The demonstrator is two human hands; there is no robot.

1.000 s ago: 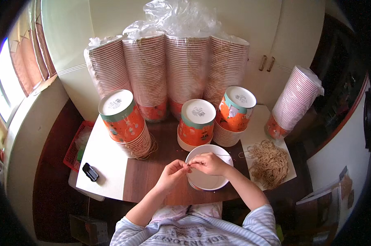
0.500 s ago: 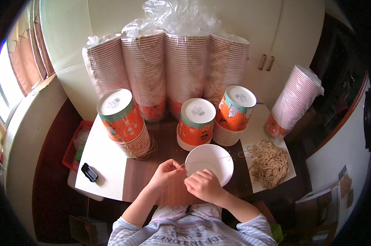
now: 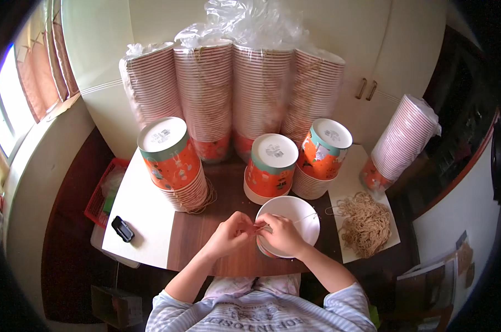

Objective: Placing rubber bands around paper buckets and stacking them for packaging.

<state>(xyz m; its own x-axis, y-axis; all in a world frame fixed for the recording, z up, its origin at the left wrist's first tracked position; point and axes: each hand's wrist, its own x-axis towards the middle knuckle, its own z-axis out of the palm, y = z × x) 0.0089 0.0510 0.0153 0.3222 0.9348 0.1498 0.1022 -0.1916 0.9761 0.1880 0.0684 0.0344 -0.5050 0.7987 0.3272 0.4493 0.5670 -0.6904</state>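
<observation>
A paper bucket (image 3: 303,232), white inside, stands upright with its mouth up at the table's near edge. My left hand (image 3: 232,234) is closed in a pinch just left of its rim. My right hand (image 3: 282,234) covers the rim's left part, its fingertips pinched together against the left ones. Between the fingertips is the end of a thin tan cord, mostly hidden. The cord (image 3: 307,217) shows again across the bucket's mouth to the right side of the rim. A tangled heap of tan cords (image 3: 366,227) lies to the right, one loose loop reaching towards the bucket.
Upside-down orange and green buckets stand behind: a left stack (image 3: 176,166) with cords hanging off it, a middle one (image 3: 271,171) and a right one (image 3: 323,157). Tall plastic-wrapped bucket stacks (image 3: 206,99) line the back; another wrapped stack (image 3: 400,138) leans at right. A small black case (image 3: 123,229) lies left.
My hands have come together at the bucket's left rim, the right one moving up until its fingertips meet the left's. The whole view has shifted slightly.
</observation>
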